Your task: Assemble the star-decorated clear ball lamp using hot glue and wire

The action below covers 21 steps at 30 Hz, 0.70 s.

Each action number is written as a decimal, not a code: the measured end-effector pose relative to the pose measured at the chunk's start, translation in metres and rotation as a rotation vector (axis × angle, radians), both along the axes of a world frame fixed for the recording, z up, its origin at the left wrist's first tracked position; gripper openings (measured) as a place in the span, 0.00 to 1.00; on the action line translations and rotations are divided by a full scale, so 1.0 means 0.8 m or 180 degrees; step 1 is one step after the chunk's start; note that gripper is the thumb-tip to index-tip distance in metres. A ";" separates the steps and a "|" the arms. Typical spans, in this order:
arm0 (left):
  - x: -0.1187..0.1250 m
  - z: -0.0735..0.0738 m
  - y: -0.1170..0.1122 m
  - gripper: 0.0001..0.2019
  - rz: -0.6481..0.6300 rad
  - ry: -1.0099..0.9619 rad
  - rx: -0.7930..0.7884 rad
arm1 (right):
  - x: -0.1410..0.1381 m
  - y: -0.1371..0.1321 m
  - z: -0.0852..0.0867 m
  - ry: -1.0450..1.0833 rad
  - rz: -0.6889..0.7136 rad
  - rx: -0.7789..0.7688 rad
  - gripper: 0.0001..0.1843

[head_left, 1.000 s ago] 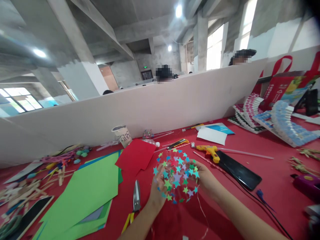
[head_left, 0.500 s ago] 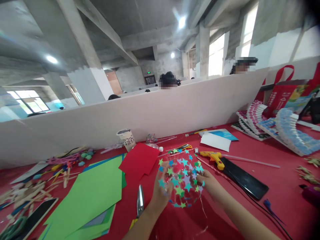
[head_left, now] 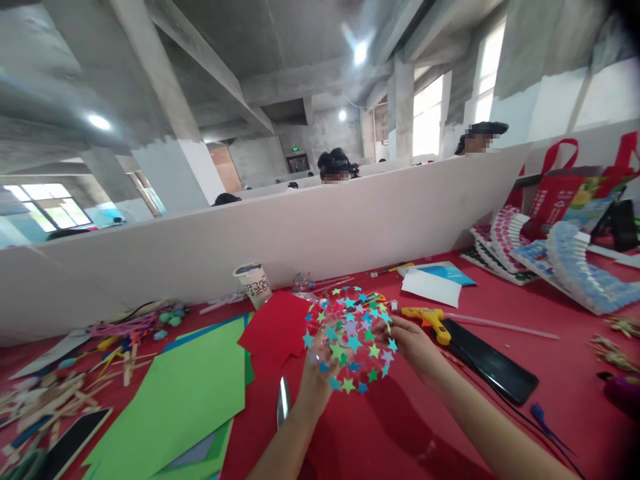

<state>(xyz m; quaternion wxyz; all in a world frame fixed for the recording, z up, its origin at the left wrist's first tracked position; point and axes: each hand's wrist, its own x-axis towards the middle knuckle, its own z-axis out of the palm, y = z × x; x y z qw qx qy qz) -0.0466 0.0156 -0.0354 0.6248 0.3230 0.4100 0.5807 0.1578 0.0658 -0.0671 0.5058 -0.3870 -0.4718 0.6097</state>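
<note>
A clear, rounded object covered in colored stars (head_left: 353,343) is held above the red tabletop, in front of me. My left hand (head_left: 319,373) grips it from the lower left, with fingers partly seen through the clear wall. On the right side, my right hand (head_left: 409,339) has its fingers pinched against the upper edge; whether a small piece is between them I cannot tell. Beyond my right fingers lies a yellow glue gun (head_left: 434,321). The blade of a pair of scissors (head_left: 283,400) shows beside my left forearm, its handle hidden.
Green paper sheets (head_left: 185,383) and red paper (head_left: 275,327) lie left. A paper cup (head_left: 253,283) stands by the white partition (head_left: 300,227). To the right are a black phone (head_left: 493,360), a cable and folded paper pieces (head_left: 575,260). Wooden sticks (head_left: 55,400) clutter the far left.
The star-covered object has moved up and left and turned in my hands. My right hand has shifted up toward its upper edge. The dangling thread below it no longer shows.
</note>
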 end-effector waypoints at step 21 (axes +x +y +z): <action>0.031 0.052 0.021 0.07 -0.0365 -0.1443 -0.1040 | -0.009 -0.079 0.017 -0.1786 -0.1296 0.1718 0.19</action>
